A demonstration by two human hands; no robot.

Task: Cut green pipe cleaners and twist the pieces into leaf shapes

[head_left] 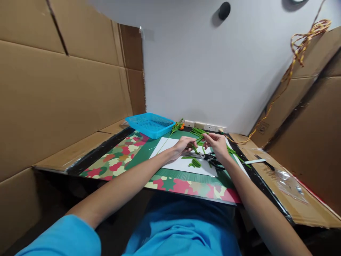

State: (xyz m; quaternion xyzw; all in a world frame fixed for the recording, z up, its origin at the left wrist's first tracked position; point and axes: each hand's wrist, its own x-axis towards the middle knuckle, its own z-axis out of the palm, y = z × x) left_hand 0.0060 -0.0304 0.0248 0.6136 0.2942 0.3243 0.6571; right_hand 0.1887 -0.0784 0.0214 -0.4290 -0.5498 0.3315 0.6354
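Note:
Between my two hands stretches a green pipe cleaner (199, 139), held above the white paper (170, 144). My left hand (184, 146) pinches its one end with closed fingers, and a curled green piece hangs just below. At the other end, the thumb and fingers of my right hand (215, 142) are pressed together on it. Scissors (207, 156) with black handles lie beneath my hands, partly behind my right wrist. Bent green pieces (195, 163) rest on the paper near the blades. More green pipe cleaners (197, 131) lie in a bunch behind my right hand.
A blue plastic basket (157, 133) stands at the back left, beside an orange flower (181, 126) with a green stem. A black-handled tool (266, 163) and a clear plastic bag (290, 185) lie at the right. Cardboard walls (66, 99) flank the table; power sockets (199, 125) line the back.

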